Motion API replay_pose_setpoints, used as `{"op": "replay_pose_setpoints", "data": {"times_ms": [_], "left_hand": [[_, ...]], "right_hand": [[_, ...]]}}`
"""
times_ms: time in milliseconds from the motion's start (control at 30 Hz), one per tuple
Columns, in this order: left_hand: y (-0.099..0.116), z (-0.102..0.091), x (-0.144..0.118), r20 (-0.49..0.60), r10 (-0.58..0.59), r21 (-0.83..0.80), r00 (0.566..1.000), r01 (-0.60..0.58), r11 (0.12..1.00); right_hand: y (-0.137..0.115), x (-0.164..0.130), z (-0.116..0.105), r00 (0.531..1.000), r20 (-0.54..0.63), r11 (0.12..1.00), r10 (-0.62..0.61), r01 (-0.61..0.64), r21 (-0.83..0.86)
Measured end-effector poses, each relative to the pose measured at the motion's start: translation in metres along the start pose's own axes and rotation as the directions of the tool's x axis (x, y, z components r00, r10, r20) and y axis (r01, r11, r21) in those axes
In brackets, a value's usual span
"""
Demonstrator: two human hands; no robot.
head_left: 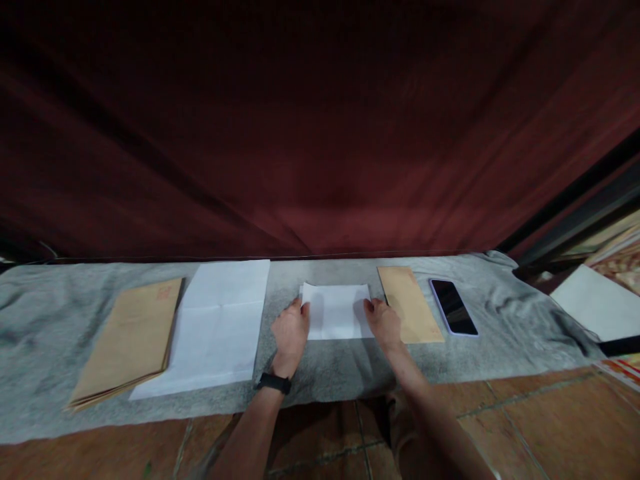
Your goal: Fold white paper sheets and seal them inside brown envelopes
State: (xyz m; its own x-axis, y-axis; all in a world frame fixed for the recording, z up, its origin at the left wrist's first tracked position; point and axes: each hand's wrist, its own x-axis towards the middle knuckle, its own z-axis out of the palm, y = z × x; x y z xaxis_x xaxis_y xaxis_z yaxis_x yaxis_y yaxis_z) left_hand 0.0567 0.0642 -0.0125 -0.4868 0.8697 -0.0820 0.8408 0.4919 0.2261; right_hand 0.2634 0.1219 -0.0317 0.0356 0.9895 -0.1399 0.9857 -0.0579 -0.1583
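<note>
A folded white paper (337, 311) lies on the grey cloth (320, 367) in front of me. My left hand (290, 331) rests at its left edge, fingertips pressing on the paper. My right hand (383, 321) presses down at its right edge. A black band sits on my left wrist. Neither hand lifts the sheet; both lie flat against it.
A brown envelope (410, 304) and a black phone (453, 307) lie right of the paper. To the left are a larger creased white sheet (215, 327) and a stack of brown envelopes (131, 340). A dark red curtain hangs behind. Tiled floor is in front.
</note>
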Motion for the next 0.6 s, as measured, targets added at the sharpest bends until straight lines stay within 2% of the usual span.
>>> {"op": "replay_pose_setpoints", "data": {"times_ms": [400, 600], "left_hand": [[-0.0004, 0.0031, 0.0021, 0.001, 0.002, -0.021, 1.000, -0.002, 1.000], [0.0008, 0.0005, 0.0011, 0.013, -0.004, -0.026, 1.000, 0.004, 1.000]], "right_hand": [[-0.0025, -0.0020, 0.0030, 0.998, -0.059, 0.999, -0.003, 0.000, -0.052], [-0.0032, -0.0041, -0.0005, 0.999, -0.044, 0.999, 0.019, -0.021, -0.042]]}}
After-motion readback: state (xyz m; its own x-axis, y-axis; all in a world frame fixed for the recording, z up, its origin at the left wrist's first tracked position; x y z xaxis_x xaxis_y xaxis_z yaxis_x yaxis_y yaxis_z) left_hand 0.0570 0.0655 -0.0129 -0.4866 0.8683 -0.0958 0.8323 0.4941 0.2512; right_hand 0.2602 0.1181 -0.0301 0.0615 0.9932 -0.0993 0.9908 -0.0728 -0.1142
